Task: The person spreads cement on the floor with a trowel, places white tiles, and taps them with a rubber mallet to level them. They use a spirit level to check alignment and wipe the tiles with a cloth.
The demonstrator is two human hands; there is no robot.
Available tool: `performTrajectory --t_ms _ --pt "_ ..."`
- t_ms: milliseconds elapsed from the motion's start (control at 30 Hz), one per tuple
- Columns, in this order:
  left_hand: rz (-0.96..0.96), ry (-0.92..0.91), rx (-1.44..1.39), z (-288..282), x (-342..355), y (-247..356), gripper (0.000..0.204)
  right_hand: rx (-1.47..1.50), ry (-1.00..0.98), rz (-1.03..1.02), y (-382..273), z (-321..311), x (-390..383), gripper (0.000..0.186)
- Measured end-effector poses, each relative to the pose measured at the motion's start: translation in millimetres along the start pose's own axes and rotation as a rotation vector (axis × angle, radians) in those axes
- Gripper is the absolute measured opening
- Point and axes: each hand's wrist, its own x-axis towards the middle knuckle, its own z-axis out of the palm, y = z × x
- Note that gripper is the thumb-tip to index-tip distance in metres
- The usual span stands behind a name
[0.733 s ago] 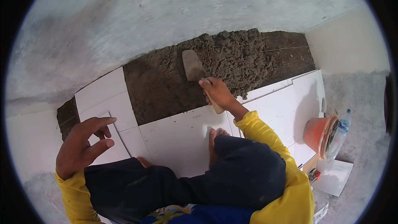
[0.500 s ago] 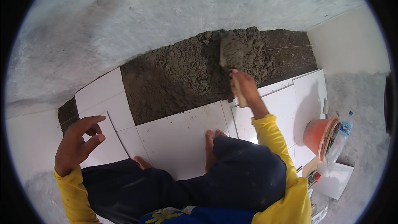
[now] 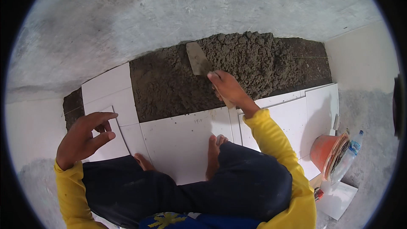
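My right hand (image 3: 229, 88) is closed round the pale handle of a trowel (image 3: 196, 58). The trowel's flat grey blade lies against the dark wet mortar (image 3: 246, 59), close to the foot of the wall. To the blade's left the mortar looks flatter; on its right it is heaped and lumpy. My left hand (image 3: 87, 139) hangs in the air, empty, with thumb and fingers apart. Beneath it a loose white tile (image 3: 111, 144) overlaps the laid ones. A large white tile (image 3: 178, 133) borders the mortar's near edge, under my bare feet.
A grey plastered wall (image 3: 169, 8) rises behind the mortar. At the right stand an orange bucket (image 3: 321, 150) and a clear plastic bottle (image 3: 349, 154). Another white tile (image 3: 338, 199) lies beyond them. A thin string (image 3: 309, 57) crosses the mortar's right end.
My right hand has swept the trowel leftward across the mortar, and the blade now shows bare grey. The mortar left of it looks smoother. My left hand has barely moved.
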Motion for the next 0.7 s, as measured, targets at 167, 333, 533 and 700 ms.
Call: performTrajectory --t_ms 167,333,533,700 --pt "-0.006 0.066 0.013 -4 -16 -9 0.044 0.15 0.206 -0.019 19 -42 13 0.043" --pt "-0.097 0.056 -0.07 -2 -23 -20 0.044 0.39 0.283 0.031 36 -111 -22 0.037" --pt "-0.055 0.001 0.006 -1 -5 -10 0.044 -0.333 -0.062 0.015 57 2 -78 0.05" --pt "-0.044 0.058 -0.078 1 -4 -8 0.046 -0.296 0.12 0.066 93 -10 -82 0.049"
